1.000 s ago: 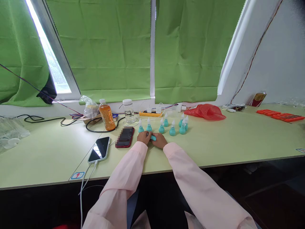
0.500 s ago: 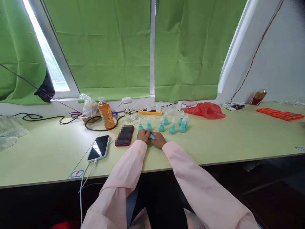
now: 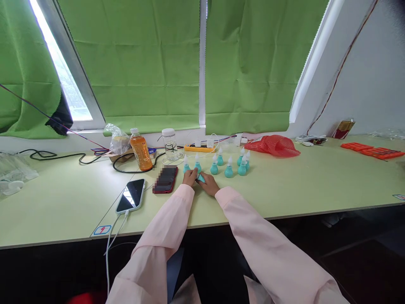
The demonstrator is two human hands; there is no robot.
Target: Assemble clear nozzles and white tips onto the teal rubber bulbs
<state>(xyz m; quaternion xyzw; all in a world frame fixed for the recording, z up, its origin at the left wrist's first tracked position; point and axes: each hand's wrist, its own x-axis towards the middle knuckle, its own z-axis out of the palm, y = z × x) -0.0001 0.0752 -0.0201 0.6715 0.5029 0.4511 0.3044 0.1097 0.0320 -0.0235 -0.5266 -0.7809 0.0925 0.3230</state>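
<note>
Close to the front of the table my two hands meet around one teal bulb nasal aspirator. My right hand is closed on its rounded bulb. On the other end close the fingers of my left hand, which cover most of the tip. Several more aspirators with teal bulbs and clear pointed tips stand upright just beyond, among them a front one, a middle one and one right behind my left hand.
Left of my hands lie a red-cased phone and a white phone on charging cables. Behind stand an orange drink bottle and a clear jar. A yellow power strip, red plastic bag and orange tool case lie farther right.
My hands have shifted very slightly, and the held aspirator has turned a little between them. The standing aspirators have not moved.
</note>
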